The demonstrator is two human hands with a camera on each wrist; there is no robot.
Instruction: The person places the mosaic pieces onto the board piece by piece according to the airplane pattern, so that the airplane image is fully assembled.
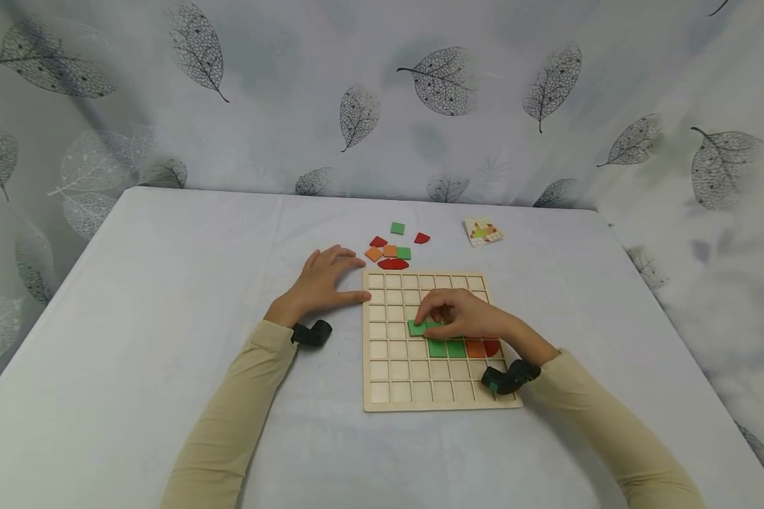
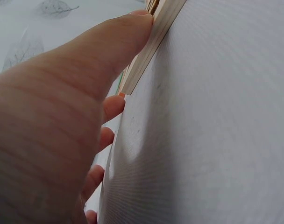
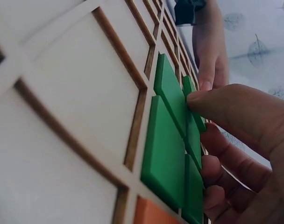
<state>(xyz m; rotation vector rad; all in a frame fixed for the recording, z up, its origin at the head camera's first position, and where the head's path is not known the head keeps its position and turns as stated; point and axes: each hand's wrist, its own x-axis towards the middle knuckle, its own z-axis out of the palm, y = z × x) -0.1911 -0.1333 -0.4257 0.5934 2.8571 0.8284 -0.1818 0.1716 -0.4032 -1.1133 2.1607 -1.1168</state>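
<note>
A pale wooden grid board lies on the table, with green tiles, an orange tile and a red piece set in its cells. My right hand is over the middle of the board, its thumb and index finger pinching a green square tile at the left end of the upper green row. In the right wrist view that tile is partly hidden behind the thumb. My left hand rests at the board's left side, fingers spread and thumb touching the board's edge.
Beyond the board lie loose pieces: a red one, an orange square, a green square and several others. A small pattern card lies at the back right. A leaf-printed cloth hangs behind the white table.
</note>
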